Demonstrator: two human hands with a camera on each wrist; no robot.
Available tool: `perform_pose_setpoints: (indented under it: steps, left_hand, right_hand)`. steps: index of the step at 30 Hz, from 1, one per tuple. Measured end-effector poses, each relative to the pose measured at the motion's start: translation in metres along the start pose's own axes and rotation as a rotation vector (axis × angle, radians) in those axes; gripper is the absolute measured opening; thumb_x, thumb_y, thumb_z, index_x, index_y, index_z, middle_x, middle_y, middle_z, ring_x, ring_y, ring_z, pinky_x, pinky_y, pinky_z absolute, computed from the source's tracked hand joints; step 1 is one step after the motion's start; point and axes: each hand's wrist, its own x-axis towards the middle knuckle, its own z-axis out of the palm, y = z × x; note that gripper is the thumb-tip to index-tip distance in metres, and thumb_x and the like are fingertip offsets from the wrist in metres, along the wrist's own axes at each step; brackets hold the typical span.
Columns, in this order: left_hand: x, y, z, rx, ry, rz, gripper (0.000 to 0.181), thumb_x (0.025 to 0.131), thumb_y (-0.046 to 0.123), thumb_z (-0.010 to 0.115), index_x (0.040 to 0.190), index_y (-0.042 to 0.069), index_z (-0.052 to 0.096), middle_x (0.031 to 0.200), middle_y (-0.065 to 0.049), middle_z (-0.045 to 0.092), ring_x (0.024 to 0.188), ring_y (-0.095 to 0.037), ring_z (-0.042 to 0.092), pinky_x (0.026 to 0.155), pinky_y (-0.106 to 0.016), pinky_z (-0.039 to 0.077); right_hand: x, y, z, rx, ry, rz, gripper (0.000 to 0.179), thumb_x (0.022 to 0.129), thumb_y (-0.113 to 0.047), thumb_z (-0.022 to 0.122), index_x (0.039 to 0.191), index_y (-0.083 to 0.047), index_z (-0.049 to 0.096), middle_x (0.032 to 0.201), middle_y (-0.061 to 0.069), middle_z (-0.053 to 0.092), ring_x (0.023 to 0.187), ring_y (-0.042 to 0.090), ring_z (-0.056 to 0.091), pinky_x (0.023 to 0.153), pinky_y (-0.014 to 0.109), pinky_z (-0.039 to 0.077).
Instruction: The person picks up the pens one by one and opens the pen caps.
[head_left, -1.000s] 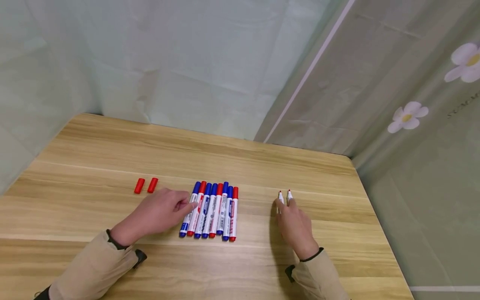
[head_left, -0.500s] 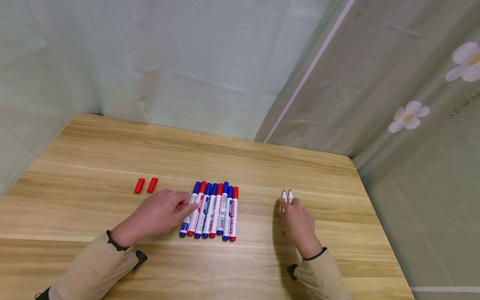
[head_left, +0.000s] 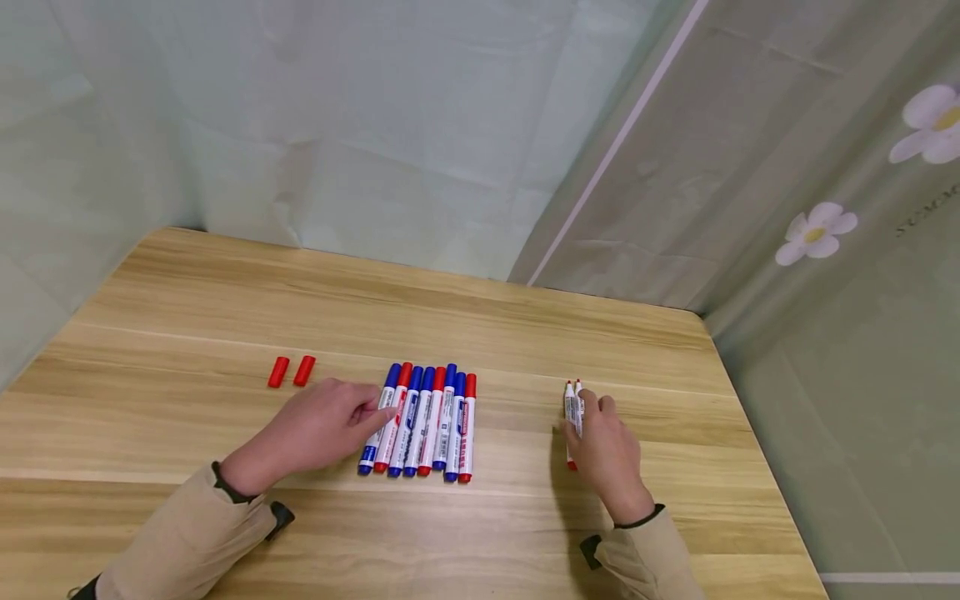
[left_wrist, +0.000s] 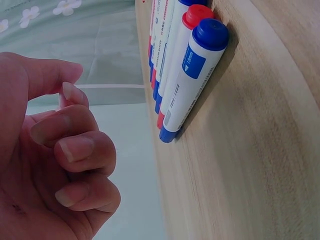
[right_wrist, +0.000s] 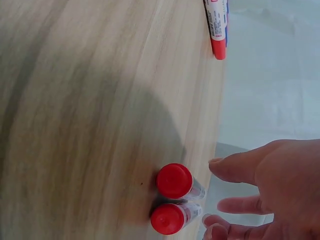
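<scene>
Two uncapped red markers lie side by side on the right, tips pointing away from me, with red ends facing the right wrist camera. My right hand hovers just over and beside them, thumb and fingers spread and gripping nothing in the right wrist view. My left hand is held idle at the left end of a row of capped blue and red markers. Its fingers are loosely curled around nothing, apart from the nearest blue marker.
Two loose red caps lie on the left of the wooden table, beyond the left hand. Behind the table hangs a pale curtain, with a flower-printed one at the right.
The two uncapped markers have come together, side by side. My right hand has released them and shifted slightly right and toward me. The left hand has stayed still.
</scene>
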Motion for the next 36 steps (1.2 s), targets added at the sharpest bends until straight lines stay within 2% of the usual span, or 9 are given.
perform_pose_setpoints:
  steps: [9,14,18,22,25,31,36]
  left_hand:
    - [-0.002,0.0,0.001,0.015,0.002,0.009,0.033,0.092,0.035,0.064,0.067,0.019,0.05,0.053,0.006,0.04,0.046,-0.01,0.04,0.047,-0.021,0.027]
    - [-0.003,0.001,0.002,0.021,0.008,0.017,0.029,0.092,0.035,0.065,0.071,0.02,0.052,0.055,0.006,0.042,0.048,-0.01,0.041,0.048,-0.021,0.029]
    - [-0.003,0.001,0.002,0.025,0.009,0.01,0.022,0.091,0.037,0.065,0.083,0.019,0.054,0.058,0.005,0.044,0.05,-0.01,0.042,0.048,-0.022,0.03]
    - [-0.004,0.001,0.001,0.024,0.02,0.006,0.023,0.091,0.036,0.065,0.101,0.018,0.055,0.065,0.005,0.047,0.051,-0.011,0.041,0.047,-0.022,0.03]
    - [-0.004,0.001,0.001,0.025,0.034,0.016,0.029,0.091,0.036,0.066,0.109,0.016,0.055,0.07,0.006,0.049,0.053,-0.01,0.041,0.048,-0.022,0.031]
    - [-0.005,0.0,-0.001,0.012,0.034,0.018,0.033,0.091,0.037,0.065,0.114,0.015,0.054,0.075,0.006,0.052,0.052,-0.009,0.042,0.047,-0.022,0.032]
    - [-0.006,-0.001,0.001,-0.001,0.024,0.016,0.032,0.091,0.035,0.065,0.114,0.016,0.054,0.076,0.007,0.053,0.055,-0.009,0.044,0.048,-0.022,0.035]
  right_hand:
    - [-0.001,-0.009,-0.004,0.038,0.01,-0.007,0.048,0.089,-0.032,0.069,0.127,-0.006,0.055,0.1,0.018,0.058,0.06,0.022,0.054,0.046,0.029,0.037]
    - [-0.002,-0.017,-0.005,0.058,0.012,-0.031,0.045,0.09,-0.033,0.067,0.125,-0.007,0.057,0.1,0.017,0.059,0.055,0.019,0.05,0.045,0.028,0.034]
    - [-0.003,-0.023,-0.003,0.081,0.013,-0.049,0.042,0.09,-0.032,0.067,0.123,-0.007,0.058,0.102,0.016,0.061,0.056,0.018,0.049,0.047,0.028,0.034]
    - [-0.005,-0.028,-0.001,0.135,0.019,-0.085,0.039,0.09,-0.029,0.068,0.12,-0.006,0.06,0.098,0.013,0.063,0.068,0.02,0.06,0.052,0.029,0.041]
    - [-0.006,-0.031,0.001,0.21,-0.005,-0.105,0.037,0.089,-0.027,0.069,0.119,-0.006,0.061,0.089,0.008,0.061,0.071,0.017,0.059,0.056,0.028,0.042]
    - [-0.007,-0.042,0.001,0.33,-0.089,-0.106,0.035,0.091,-0.03,0.067,0.118,-0.008,0.063,0.083,0.001,0.055,0.058,0.01,0.044,0.054,0.024,0.037]
    - [-0.009,-0.053,-0.003,0.412,-0.146,-0.154,0.03,0.091,-0.028,0.067,0.115,-0.01,0.065,0.087,-0.001,0.059,0.061,0.009,0.05,0.054,0.022,0.041]
